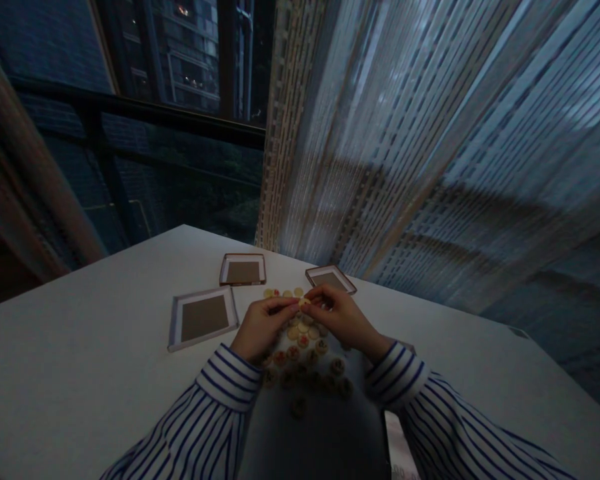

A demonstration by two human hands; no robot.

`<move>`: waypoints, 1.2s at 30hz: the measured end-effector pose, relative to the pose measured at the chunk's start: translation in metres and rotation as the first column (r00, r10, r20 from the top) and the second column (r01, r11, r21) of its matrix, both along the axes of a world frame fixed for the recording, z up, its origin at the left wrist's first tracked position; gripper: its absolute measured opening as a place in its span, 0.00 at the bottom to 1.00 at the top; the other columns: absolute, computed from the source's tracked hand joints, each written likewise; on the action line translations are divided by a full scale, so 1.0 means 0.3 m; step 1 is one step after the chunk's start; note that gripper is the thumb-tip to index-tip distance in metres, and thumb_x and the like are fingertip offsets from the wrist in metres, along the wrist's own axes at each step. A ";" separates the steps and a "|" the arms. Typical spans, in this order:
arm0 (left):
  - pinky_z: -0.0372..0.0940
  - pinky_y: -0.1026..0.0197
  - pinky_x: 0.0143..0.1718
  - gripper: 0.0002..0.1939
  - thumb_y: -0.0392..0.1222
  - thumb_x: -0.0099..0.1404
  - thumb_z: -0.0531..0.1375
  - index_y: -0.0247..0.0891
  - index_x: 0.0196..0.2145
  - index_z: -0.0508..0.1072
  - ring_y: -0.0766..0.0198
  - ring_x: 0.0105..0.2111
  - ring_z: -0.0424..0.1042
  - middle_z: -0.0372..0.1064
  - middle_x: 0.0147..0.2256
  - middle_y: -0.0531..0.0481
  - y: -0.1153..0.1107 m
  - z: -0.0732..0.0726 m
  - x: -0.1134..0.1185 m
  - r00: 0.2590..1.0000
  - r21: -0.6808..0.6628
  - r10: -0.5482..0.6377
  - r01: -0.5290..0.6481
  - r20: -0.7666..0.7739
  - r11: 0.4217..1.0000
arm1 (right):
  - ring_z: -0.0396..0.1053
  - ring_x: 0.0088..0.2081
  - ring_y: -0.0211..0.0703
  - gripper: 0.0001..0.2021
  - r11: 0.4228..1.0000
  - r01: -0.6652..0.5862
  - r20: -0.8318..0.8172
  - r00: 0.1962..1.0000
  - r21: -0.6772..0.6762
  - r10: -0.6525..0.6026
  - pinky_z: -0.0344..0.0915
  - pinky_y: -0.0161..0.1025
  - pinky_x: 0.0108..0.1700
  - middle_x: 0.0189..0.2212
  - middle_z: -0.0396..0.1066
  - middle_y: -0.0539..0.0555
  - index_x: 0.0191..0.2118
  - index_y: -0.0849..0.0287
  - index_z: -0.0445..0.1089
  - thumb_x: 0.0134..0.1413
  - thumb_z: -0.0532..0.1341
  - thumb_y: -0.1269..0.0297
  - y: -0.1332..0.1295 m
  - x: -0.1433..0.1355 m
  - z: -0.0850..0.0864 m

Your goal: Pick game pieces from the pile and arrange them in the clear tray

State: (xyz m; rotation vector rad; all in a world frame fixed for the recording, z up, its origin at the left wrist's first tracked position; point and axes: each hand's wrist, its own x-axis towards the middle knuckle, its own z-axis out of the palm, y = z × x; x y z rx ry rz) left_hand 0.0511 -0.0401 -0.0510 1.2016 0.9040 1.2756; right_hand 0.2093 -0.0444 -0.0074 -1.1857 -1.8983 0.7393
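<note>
Both hands meet over a spread of round chess pieces marked with red or dark characters. One pale xiangqi piece [304,303] is pinched between their fingertips. My left hand [263,325] grips it from the left, thumb and fingers pressed together. From the right, my right hand [343,317] closes on the same piece with thumb and forefinger. Below the hands lie several more pieces, among them a red-marked piece [303,341] and a dark-marked piece [337,366]. A short row of pale pieces [287,293] sits just beyond the fingers. The nearest pieces are dim in shadow.
A shallow open tray [174,321] lies left of my hands, a smaller tray [223,270] behind it, and another tray [351,285] beyond my right hand. A phone-like slab [400,445] is by my right forearm. Curtains [380,133] hang at the white table's [90,347] far edge.
</note>
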 end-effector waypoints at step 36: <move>0.65 0.62 0.29 0.15 0.47 0.44 0.67 0.33 0.26 0.74 0.64 0.25 0.70 0.74 0.25 0.49 -0.084 0.035 0.050 0.977 -0.024 -0.175 0.174 -0.120 0.985 | 0.66 0.34 0.40 0.12 0.945 -0.120 0.379 0.925 0.305 -0.005 0.60 0.37 0.38 0.32 0.72 0.54 0.44 0.58 0.70 0.54 0.58 0.62 -0.189 0.104 0.017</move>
